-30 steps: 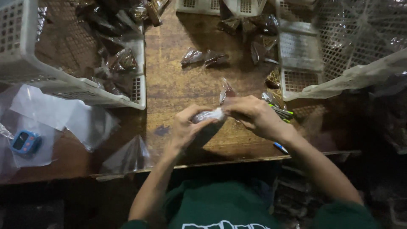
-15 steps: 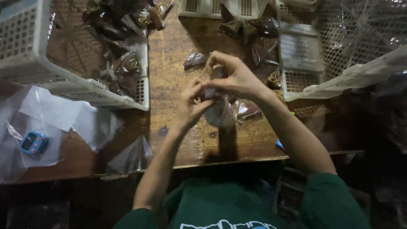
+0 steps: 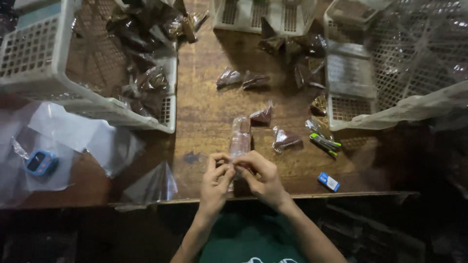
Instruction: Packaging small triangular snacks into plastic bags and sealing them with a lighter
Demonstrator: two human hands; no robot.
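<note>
Packet (image 3: 240,139) sticks up beyond both hands (image 3: 241,178) pinching its near end.

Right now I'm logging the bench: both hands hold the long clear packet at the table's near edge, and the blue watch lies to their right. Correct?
Not quite. In the head view the blue watch lies to their left, on white paper. Both hands, left and right, do hold the long clear packet.

Wooden table (image 3: 204,117) carries white mesh baskets (image 3: 44,73), scattered small clear packets (image 3: 285,138), crumpled plastic sheet (image 3: 83,136), blue watch (image 3: 40,163), small blue box (image 3: 329,181), pens (image 3: 325,143).
</note>
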